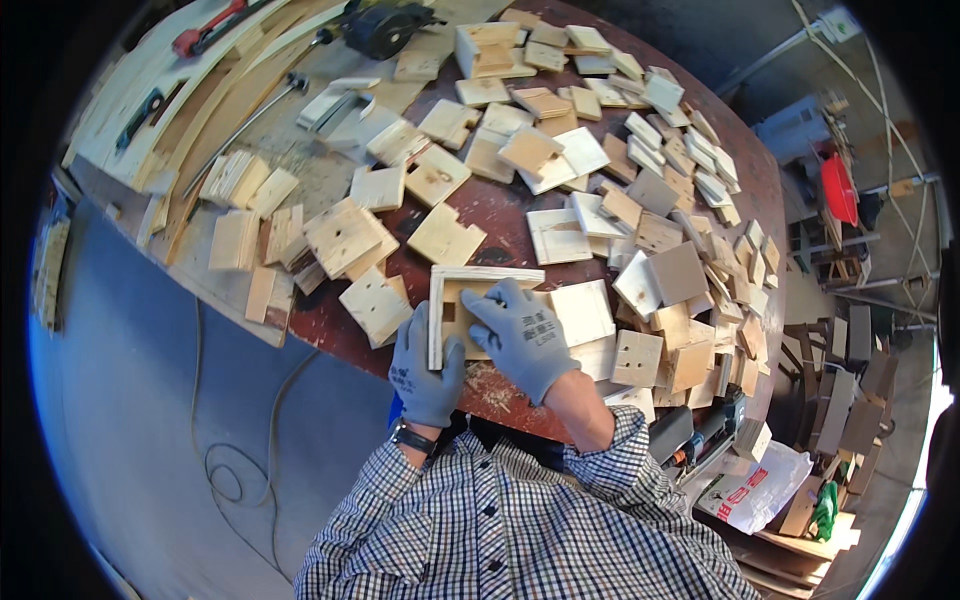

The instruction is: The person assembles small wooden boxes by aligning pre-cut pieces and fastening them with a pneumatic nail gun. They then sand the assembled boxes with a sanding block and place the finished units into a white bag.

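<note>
Just above the table's near edge, I hold a wooden corner piece (487, 273) made of two pale plywood strips joined in an L over a flat board. My left hand (425, 370), in a grey glove, is closed around its lower left side, thumb against the upright strip. My right hand (522, 335), also gloved, is bent over the inside of the corner with its fingers on the board, beside a dark square gap. The palm side of the right hand is hidden. Sawdust (490, 388) lies on the table just below the piece.
Many small wooden blocks (440, 237) are heaped across the dark red table (395, 270). A circular saw (385, 28), long boards (200, 105) and a metal bar clamp (245, 130) lie at the far left. A cable (270, 440) trails on the floor; a white bag (760, 490) stands at right.
</note>
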`<state>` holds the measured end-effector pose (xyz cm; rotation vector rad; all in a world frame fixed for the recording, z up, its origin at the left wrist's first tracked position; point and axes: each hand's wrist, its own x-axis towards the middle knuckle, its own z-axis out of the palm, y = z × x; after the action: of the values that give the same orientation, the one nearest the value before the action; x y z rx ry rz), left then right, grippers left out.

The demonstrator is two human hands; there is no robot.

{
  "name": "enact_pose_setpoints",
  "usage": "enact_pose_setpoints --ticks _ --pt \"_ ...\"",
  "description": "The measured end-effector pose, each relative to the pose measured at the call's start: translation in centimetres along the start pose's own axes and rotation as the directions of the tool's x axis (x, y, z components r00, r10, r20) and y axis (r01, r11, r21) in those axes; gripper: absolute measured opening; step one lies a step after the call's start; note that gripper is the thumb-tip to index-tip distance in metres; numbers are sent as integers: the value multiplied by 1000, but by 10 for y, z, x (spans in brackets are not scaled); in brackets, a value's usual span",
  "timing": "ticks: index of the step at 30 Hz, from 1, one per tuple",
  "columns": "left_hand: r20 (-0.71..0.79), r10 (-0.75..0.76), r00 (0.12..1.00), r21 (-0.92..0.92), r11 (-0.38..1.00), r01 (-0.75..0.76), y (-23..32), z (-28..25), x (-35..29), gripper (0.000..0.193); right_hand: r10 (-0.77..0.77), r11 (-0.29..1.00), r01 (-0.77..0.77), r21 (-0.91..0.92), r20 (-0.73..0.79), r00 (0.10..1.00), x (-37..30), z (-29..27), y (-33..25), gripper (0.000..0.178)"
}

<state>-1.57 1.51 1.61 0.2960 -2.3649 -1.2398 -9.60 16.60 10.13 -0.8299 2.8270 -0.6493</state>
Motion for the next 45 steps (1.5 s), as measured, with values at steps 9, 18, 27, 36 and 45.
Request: enact_pose_setpoints --ticks 9,18,27,36,45 --pt "14 -41 999 -63 997 42 14 -2 9 65 -31 999 34 -13 175 984 10 -15 3 43" --pt "19 -39 999 10 999 38 15 -5 7 70 17 935 56 350 -202 979 77 -68 25 26" --pt "63 -75 995 2 997 75 19 -5 8 73 274 915 -59 -398 508 816 162 -27 14 97" --pt "68 -88 994 32 996 86 16 -7 6 70 236 814 124 -567 518 822 176 -21 24 81" --pt "52 -67 996 34 997 65 9 -3 4 75 75 909 192 -371 597 799 163 -57 66 77"
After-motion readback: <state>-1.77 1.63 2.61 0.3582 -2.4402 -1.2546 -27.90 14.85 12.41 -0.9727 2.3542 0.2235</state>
